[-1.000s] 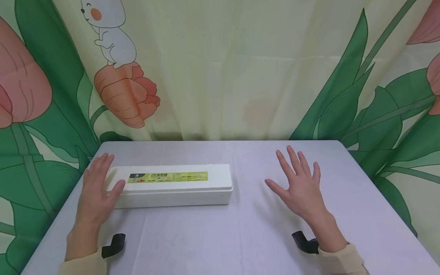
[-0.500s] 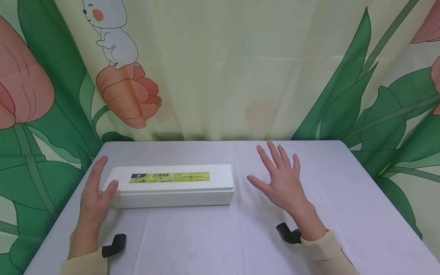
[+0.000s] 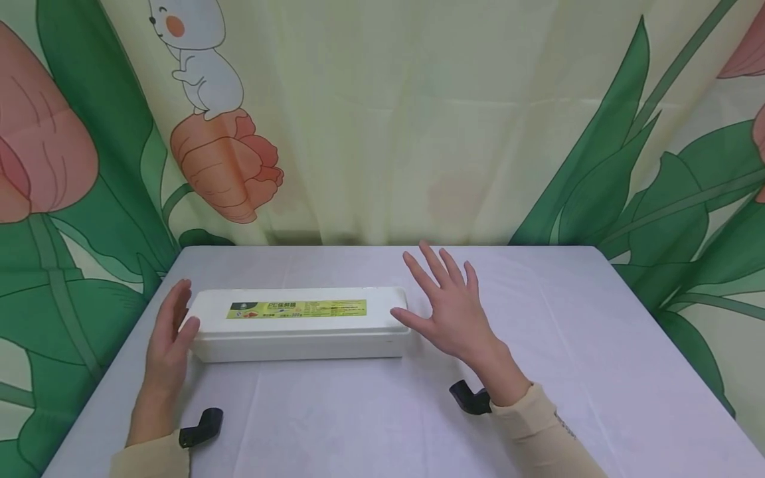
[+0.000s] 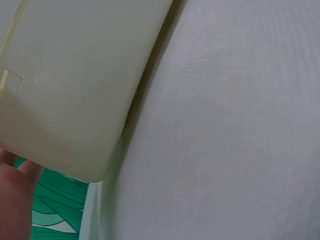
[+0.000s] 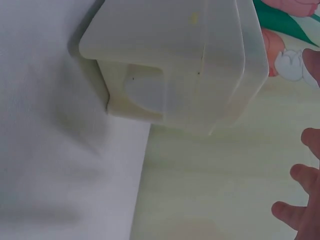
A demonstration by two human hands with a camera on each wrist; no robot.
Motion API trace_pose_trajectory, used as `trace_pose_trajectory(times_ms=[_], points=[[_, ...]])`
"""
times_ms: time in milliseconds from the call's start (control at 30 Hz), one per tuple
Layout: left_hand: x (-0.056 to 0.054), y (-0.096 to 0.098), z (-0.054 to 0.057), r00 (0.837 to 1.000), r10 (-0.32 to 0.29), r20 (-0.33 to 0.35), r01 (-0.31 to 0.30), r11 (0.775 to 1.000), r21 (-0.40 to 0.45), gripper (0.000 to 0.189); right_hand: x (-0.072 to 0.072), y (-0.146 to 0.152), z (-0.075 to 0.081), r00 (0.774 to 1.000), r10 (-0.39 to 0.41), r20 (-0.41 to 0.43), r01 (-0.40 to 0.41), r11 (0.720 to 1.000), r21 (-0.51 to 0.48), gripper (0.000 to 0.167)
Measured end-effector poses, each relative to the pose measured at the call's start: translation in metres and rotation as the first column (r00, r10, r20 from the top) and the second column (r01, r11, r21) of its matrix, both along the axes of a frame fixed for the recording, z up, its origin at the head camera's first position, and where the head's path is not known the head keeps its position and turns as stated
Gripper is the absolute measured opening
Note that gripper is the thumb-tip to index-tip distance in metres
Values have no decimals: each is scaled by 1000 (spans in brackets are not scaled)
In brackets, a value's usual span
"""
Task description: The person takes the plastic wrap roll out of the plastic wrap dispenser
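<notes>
A long white cling film box [image 3: 299,345] with a yellow-green label lies crosswise on the table, left of centre in the head view. Beside its left end is my left hand [image 3: 167,358], thumb and fingers straight; whether it touches the box I cannot tell. My right hand [image 3: 451,318] hovers by the right end with spread fingers, the thumb close to the corner. The left wrist view has the box's side [image 4: 90,95] and part of the left hand [image 4: 15,200]. In the right wrist view, the recessed end [image 5: 175,40] shows, with fingertips [image 5: 290,214] apart from it.
A white cloth covers the table [image 3: 335,418]. Behind it hangs a curtain [image 3: 382,119] printed with tulips, leaves and a white animal on a carrot. Black curved pieces [image 3: 203,428] show at both wrists.
My right hand has moved left, from well clear of the box to its right end. The left hand has drawn back slightly from over the box to beside its left end.
</notes>
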State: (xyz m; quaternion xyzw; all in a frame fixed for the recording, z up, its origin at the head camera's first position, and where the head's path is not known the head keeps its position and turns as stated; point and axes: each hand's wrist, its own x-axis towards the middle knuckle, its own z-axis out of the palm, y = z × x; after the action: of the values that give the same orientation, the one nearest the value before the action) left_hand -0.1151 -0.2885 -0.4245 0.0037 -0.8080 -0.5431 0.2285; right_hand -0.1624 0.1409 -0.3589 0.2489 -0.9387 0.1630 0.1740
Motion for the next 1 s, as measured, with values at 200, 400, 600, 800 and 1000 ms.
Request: trace_pose_trajectory(times_ms=[200, 400, 600, 800, 1000], points=[[0, -4, -6, 998, -45, 42, 44, 999, 29, 65, -5, -16, -1, 999, 47, 14, -47, 999, 8, 86], [0, -9, -11, 986, -110, 126, 105, 993, 45, 76, -7, -30, -4, 994, 96, 45, -98, 995, 32, 85], [-2, -11, -16, 974, -135, 182, 124, 990, 69, 91, -7, -38, -6, 986, 135, 98, -141, 988, 58, 84], [-1, -12, -18, 967, -145, 211, 135, 989, 60, 102, -7, -44, -9, 973, 133, 190, -156, 981, 115, 87], [0, -13, -19, 969, -166, 184, 166, 986, 15, 109, -7, -50, -11, 962, 143, 232, -180, 973, 146, 88]])
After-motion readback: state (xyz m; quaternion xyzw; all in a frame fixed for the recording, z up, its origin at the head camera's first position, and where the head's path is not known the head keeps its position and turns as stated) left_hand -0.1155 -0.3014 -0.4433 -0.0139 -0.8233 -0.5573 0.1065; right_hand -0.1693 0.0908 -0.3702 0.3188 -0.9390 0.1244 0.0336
